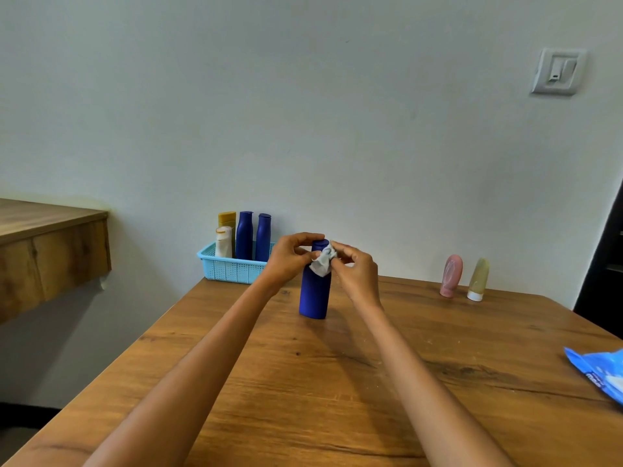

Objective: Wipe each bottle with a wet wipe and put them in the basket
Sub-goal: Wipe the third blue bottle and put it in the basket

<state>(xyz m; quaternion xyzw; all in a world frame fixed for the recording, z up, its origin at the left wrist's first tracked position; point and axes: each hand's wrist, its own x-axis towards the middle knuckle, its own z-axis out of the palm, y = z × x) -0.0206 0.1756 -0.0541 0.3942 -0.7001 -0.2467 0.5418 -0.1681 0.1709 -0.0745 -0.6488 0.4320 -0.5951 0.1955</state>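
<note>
Your tall dark-blue plastic bottle (314,294) stands upright mid-way along the wooden table (303,382), the turquoise slotted plastic basket (232,268) behind it. Your left hand (290,259) curls its fingers round the cap; your right hand (355,273) pinches a crumpled white wet wipe (323,262) (pressed against the neck).

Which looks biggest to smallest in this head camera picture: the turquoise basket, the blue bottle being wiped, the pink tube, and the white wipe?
1. Turquoise basket, though partly hidden.
2. Blue bottle, standing nearer the camera.
3. Pink tube.
4. White wipe, crumpled and partly covered by the right hand, so its true size is unsure.
</note>
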